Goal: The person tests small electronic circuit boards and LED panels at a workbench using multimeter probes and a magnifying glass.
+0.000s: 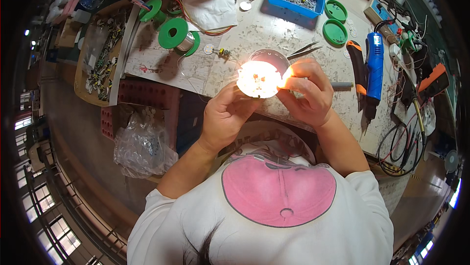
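A round LED lamp board (258, 80) glows bright white at the table's front edge, its glare washing out most detail. My left hand (225, 114) grips its left lower rim, fingers closed and partly hidden beneath it. On the opposite side, my right hand (309, 92) pinches at the right rim; glare hides what lies between the fingertips. Just behind the board is a round, dull-coloured cup or ring (272, 56). Metal tweezers (304, 48) lie beyond my right hand, and a grey rod (341, 86) is to its right.
A blue tray (271, 9) of small metal parts and green lids (335, 32) stand at the back. Left are a green-ended solder spool (186, 44) and a tray of small circuit boards (78, 81). A blue electric screwdriver (375, 64) and cabled soldering iron (419, 115) are right.
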### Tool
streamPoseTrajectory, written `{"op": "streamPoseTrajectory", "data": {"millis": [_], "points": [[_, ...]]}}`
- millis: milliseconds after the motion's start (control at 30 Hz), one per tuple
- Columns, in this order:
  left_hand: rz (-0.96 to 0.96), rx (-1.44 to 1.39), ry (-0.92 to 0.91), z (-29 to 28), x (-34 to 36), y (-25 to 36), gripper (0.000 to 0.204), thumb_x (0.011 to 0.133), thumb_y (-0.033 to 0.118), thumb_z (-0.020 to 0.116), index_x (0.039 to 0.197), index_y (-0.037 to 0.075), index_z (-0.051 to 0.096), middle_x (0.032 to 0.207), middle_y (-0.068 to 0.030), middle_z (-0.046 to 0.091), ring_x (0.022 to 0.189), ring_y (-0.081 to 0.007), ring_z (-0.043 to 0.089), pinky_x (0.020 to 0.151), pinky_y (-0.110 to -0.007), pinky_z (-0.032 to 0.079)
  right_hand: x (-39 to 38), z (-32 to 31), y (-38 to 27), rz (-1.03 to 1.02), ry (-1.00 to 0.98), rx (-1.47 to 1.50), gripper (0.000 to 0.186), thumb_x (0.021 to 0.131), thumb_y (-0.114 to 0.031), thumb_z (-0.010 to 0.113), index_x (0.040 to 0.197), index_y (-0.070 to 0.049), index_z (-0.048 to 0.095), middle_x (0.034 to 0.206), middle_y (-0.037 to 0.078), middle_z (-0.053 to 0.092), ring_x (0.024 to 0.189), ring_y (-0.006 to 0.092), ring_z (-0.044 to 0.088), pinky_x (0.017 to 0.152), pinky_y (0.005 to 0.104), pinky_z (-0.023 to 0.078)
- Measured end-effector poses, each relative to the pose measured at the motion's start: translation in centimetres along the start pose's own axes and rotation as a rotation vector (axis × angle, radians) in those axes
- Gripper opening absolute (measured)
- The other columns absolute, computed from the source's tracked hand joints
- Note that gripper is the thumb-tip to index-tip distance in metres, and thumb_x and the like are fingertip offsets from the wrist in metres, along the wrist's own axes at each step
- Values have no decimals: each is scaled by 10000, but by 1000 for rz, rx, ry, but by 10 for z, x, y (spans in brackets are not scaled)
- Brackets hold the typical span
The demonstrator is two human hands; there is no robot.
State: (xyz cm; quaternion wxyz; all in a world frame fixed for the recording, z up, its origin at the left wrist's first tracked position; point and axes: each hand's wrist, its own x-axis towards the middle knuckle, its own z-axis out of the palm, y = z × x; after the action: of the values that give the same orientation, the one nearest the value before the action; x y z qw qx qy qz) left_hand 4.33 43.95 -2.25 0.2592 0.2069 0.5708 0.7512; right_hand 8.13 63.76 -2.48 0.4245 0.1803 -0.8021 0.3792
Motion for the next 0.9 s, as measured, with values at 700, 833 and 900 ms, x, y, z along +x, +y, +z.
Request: {"op": "streamPoseTrajectory", "data": {"millis": [700, 833, 900], "points": [[43, 116, 22, 0, -2, -2, 334, 850, -78, 635, 1177, -34, 584, 1151, -57, 580, 992, -106, 594, 849, -230, 487, 4, 0, -2, -29, 1, 17, 295, 583, -41, 800, 820, -62, 625, 818, 66, 578, 702, 249, 585, 600, 336, 462], [71, 231, -15, -4, -1, -3, 347, 851, -85, 626, 1189, -26, 571, 1136, -58, 590, 998, -113, 597, 867, -239, 494, 3, 0, -1, -22, 8, 25, 296, 584, -35, 797, 826, -64, 629, 815, 60, 579, 703, 246, 585, 601, 332, 463], [-17, 35, 10, 1, -2, -1, 364, 851, -95, 615, 1202, -16, 557, 1107, -57, 605, 1000, -117, 602, 880, -249, 501, 4, 0, -2, -21, -5, 17, 294, 593, -30, 793, 840, -69, 638, 817, 57, 582, 703, 241, 584, 605, 329, 464]]}}
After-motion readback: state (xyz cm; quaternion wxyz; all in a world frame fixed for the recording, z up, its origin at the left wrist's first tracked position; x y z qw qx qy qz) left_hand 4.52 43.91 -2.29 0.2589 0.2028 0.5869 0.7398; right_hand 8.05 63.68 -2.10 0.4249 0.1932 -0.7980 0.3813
